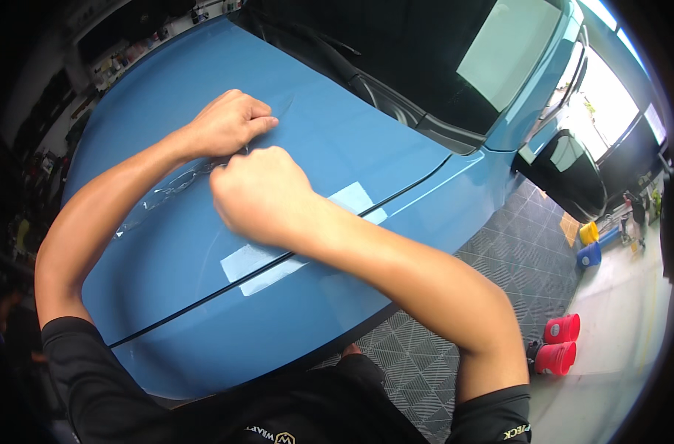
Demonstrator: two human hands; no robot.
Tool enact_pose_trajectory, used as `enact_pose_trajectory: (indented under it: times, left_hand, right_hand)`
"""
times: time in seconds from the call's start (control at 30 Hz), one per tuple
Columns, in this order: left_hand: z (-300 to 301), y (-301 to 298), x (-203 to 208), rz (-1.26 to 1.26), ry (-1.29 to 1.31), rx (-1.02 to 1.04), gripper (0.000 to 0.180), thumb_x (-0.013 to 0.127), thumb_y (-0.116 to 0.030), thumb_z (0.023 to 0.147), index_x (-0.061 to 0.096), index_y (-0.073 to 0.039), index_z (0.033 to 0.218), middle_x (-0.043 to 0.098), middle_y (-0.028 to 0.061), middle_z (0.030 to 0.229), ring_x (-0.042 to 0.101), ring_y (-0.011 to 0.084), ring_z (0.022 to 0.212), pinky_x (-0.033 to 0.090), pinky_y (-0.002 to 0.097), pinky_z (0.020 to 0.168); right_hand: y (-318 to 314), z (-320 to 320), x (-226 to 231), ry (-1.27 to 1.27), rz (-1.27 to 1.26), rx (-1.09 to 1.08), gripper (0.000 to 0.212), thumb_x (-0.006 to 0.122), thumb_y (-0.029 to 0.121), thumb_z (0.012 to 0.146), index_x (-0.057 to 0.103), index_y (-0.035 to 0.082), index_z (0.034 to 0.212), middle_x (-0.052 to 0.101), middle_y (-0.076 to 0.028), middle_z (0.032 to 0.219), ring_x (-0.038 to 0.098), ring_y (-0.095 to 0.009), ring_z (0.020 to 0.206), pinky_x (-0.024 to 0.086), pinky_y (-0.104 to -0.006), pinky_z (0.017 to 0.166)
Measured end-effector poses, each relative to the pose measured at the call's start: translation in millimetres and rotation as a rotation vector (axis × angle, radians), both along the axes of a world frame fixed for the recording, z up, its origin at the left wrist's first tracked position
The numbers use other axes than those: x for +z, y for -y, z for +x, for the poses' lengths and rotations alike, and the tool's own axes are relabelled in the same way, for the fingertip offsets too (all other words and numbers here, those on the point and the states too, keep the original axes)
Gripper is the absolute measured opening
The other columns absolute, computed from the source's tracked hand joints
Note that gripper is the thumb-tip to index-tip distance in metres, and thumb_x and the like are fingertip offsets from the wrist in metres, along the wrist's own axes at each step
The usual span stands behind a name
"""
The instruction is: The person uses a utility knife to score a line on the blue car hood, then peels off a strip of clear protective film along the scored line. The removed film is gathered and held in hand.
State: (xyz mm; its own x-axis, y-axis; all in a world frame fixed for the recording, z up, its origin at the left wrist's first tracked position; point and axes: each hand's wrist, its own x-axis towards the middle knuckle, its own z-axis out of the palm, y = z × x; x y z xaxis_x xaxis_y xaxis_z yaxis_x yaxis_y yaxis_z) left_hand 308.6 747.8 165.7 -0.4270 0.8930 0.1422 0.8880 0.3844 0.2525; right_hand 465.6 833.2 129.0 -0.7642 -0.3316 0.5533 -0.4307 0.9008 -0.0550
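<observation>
The blue hood [337,140] of a car lies beneath both my hands. Across it runs a crumpled strip of clear film [170,191], reaching up to where my hands meet. My left hand [232,122] is closed, its thumb pressed to the fingers, with a thin see-through edge of film beside the thumb. Just nearer to me and to its right, my right hand [261,194] is a fist turned knuckles up, slightly blurred. Both seem to grip the clear film, though the parts inside the fingers are hidden. Pale rectangular patches [257,268] straddle the gap between hood and fender.
The windshield [396,59] and black wiper cowl [381,103] border the hood's far side. At right are the side mirror [570,166], red buckets [555,359], a blue bucket [588,255] and a yellow bucket [588,234]. Dark patterned tiles [500,259] cover the floor.
</observation>
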Motion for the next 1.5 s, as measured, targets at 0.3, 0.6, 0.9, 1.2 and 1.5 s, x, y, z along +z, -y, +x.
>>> enact_pose_trajectory:
  times: [0.3, 0.6, 0.9, 1.2, 1.5]
  left_hand:
    - [32.8, -4.5, 24.4, -0.162, -0.421, -0.111, 0.032, 0.065, -0.02, 0.096, 0.065, 0.0, 0.07, 0.06, 0.02, 0.061, 0.06, 0.0392, 0.062, 0.047, 0.0504, 0.063]
    - [38.9, 3.7, 7.1, -0.085, -0.402, -0.008, 0.032, 0.062, -0.022, 0.099, 0.067, 0.0, 0.076, 0.061, 0.021, 0.064, 0.06, 0.0404, 0.064, 0.049, 0.0504, 0.065]
    - [-33.9, -52.2, 12.7, -0.069, 0.28, 0.202, 0.084, 0.04, -0.077, 0.098, 0.051, -0.007, 0.053, 0.043, 0.0033, 0.046, 0.049, 0.0152, 0.045, 0.039, 0.0321, 0.046]
    - [-56.2, -141.3, 6.3, -0.359, -0.076, 0.128, 0.046, 0.068, -0.04, 0.09, 0.078, 0.005, 0.09, 0.074, 0.0262, 0.087, 0.07, 0.0332, 0.075, 0.053, 0.0472, 0.068]
    - [-21.5, -107.9, 5.4, -0.042, 0.175, 0.02, 0.033, 0.064, -0.02, 0.095, 0.063, 0.004, 0.073, 0.055, 0.0108, 0.061, 0.046, 0.0183, 0.059, 0.042, 0.0402, 0.059]
  right_hand:
    - [-97.7, -93.9, 43.7, 0.534, -0.39, -0.588, 0.04, 0.063, 0.039, 0.094, 0.079, 0.004, 0.103, 0.077, -0.015, 0.104, 0.074, -0.03, 0.1, 0.058, -0.0415, 0.088]
    - [-98.9, -72.3, 31.1, 0.415, -0.527, -0.667, 0.027, 0.072, 0.025, 0.085, 0.079, 0.004, 0.101, 0.077, -0.016, 0.108, 0.073, -0.031, 0.107, 0.058, -0.0385, 0.091]
    - [-89.7, -55.5, -2.6, 0.166, -0.438, -0.56, 0.026, 0.067, 0.024, 0.087, 0.077, 0.0, 0.084, 0.074, -0.023, 0.083, 0.073, -0.04, 0.08, 0.058, -0.0489, 0.077]
    - [-90.0, -54.0, -11.3, 0.037, -0.427, -0.478, 0.025, 0.067, 0.022, 0.088, 0.078, 0.0, 0.082, 0.074, -0.024, 0.089, 0.073, -0.042, 0.078, 0.059, -0.0504, 0.078]
    - [-86.7, -48.2, -15.9, -0.044, -0.221, -0.298, 0.01, 0.072, 0.014, 0.077, 0.076, 0.006, 0.073, 0.073, -0.016, 0.074, 0.074, -0.032, 0.072, 0.06, -0.0434, 0.07]
